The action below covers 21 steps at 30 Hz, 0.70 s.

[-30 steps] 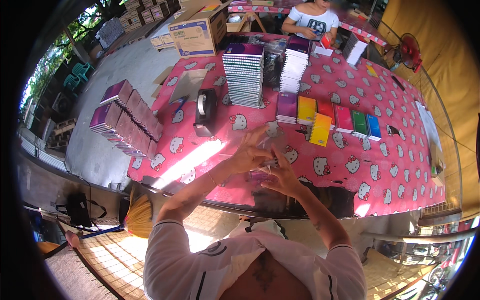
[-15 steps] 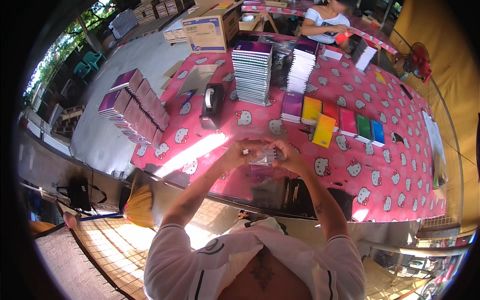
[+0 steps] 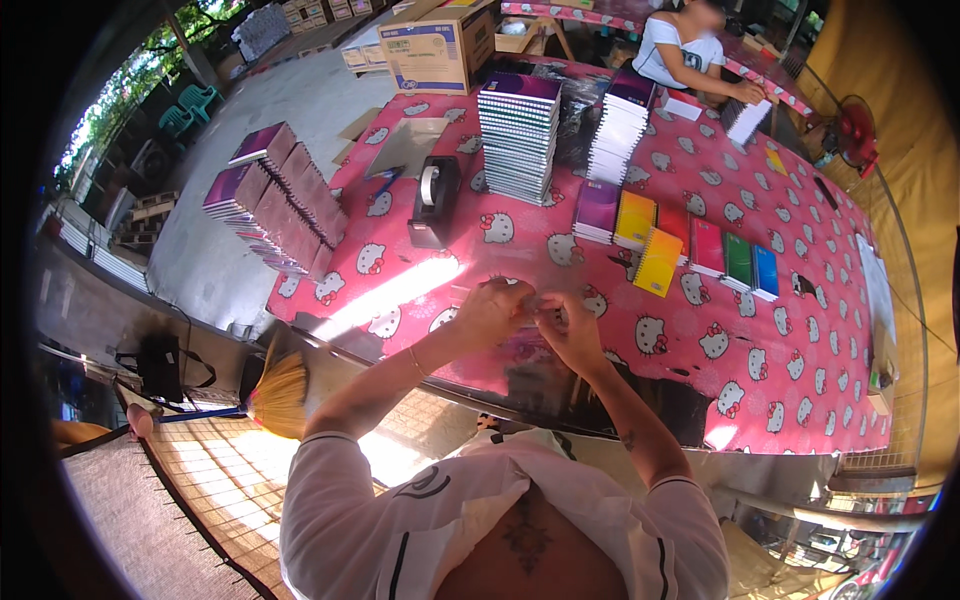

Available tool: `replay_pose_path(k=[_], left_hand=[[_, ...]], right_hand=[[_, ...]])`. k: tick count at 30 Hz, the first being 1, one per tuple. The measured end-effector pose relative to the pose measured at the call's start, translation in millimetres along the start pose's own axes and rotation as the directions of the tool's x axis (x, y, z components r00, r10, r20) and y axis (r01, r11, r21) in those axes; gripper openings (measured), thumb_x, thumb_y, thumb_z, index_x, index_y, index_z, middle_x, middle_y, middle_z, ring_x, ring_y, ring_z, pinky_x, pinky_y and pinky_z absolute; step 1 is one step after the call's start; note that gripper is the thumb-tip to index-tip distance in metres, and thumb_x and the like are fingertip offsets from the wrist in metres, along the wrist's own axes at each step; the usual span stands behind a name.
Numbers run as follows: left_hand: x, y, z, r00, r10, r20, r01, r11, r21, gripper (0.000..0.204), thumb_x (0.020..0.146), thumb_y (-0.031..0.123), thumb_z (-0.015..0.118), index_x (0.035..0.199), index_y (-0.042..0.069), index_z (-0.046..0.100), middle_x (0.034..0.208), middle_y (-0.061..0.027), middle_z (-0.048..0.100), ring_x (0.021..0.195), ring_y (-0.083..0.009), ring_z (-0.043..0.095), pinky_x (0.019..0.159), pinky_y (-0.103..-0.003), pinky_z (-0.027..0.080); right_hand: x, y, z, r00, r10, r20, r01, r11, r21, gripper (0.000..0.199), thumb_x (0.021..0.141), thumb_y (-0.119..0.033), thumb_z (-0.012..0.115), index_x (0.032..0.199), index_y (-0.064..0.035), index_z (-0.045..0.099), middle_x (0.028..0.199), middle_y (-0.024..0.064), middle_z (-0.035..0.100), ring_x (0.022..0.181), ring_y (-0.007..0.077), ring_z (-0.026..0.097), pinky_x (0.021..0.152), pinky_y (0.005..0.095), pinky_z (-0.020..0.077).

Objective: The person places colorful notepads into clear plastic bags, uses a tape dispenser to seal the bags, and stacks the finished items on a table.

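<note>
Close together over the near part of the table, my left hand (image 3: 492, 315) and my right hand (image 3: 572, 335) have their fingers curled in and pinching clear plastic wrap (image 3: 530, 306). Little of the wrap shows between the fingertips. Just below it a purple, glossy patch is partly hidden by my hands. Beyond the left hand stands a black tape dispenser (image 3: 430, 225) with a roll in it. Right of my hands lie spiral notebooks: purple (image 3: 597, 212), yellow (image 3: 657, 262), pink (image 3: 707, 250), green (image 3: 738, 262) and blue (image 3: 765, 274).
Tall notebook stacks (image 3: 520, 145) rise at the back, and more bundled notebooks (image 3: 275, 210) stand at the left edge. A carton (image 3: 430, 60) sits behind. Across the table another person (image 3: 680, 60) handles a white notebook stack (image 3: 745, 122). A broom (image 3: 278, 400) is below left.
The pale bundle between my hands has dropped out of sight, and my fingers have curled in more. Across the table, the person's hands have moved from a red item to the white notebook stack.
</note>
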<state>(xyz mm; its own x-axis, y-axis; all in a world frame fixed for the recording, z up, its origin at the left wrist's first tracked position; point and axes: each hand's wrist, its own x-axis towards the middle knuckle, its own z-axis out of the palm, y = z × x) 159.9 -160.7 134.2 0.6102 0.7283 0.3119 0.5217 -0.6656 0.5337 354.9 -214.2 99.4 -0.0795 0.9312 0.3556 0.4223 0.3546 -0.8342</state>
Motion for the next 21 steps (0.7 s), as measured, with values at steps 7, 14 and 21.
replay_pose_path(k=[7, 14, 21], left_hand=[[12.2, -12.4, 0.2, 1.0, 0.001, -0.019, -0.002, 0.999, -0.037, 0.044, 0.078, 0.021, 0.08, 0.114, 0.008, 0.059, 0.076, -0.0101, 0.068, 0.075, -0.0295, 0.068, 0.069, -0.039, 0.054], [22.6, -3.2, -2.5, 0.973, -0.209, 0.095, 0.217, 0.973, -0.081, 0.019, 0.084, 0.018, 0.073, 0.096, 0.004, 0.068, 0.078, -0.0098, 0.071, 0.067, -0.0205, 0.07, 0.062, -0.035, 0.054], [33.2, -140.0, -5.9, 0.78, -0.2, -0.593, 0.165, 0.98, -0.112, 0.025, 0.078, 0.015, 0.075, 0.1, 0.003, 0.072, 0.082, -0.0143, 0.071, 0.076, -0.0224, 0.068, 0.068, -0.034, 0.054]], right_hand=[[13.5, 26.8, -1.5, 0.944, 0.225, 0.243, -0.323, 0.782, 0.533, 0.049, 0.089, -0.001, 0.069, 0.132, -0.0006, 0.047, 0.118, 0.0106, 0.058, 0.103, 0.0144, 0.06, 0.087, 0.0299, 0.0522], [8.6, 31.7, 3.0, 0.947, 0.238, 0.217, -0.318, 0.791, 0.523, 0.047, 0.09, -0.001, 0.069, 0.132, -0.0003, 0.046, 0.112, 0.0084, 0.059, 0.101, 0.0127, 0.058, 0.087, 0.0291, 0.0513], [5.4, 30.1, 11.5, 0.949, 0.255, 0.183, -0.314, 0.762, 0.566, 0.046, 0.09, -0.008, 0.069, 0.132, -0.0041, 0.049, 0.114, 0.0071, 0.056, 0.105, 0.0142, 0.055, 0.09, 0.0311, 0.0489]])
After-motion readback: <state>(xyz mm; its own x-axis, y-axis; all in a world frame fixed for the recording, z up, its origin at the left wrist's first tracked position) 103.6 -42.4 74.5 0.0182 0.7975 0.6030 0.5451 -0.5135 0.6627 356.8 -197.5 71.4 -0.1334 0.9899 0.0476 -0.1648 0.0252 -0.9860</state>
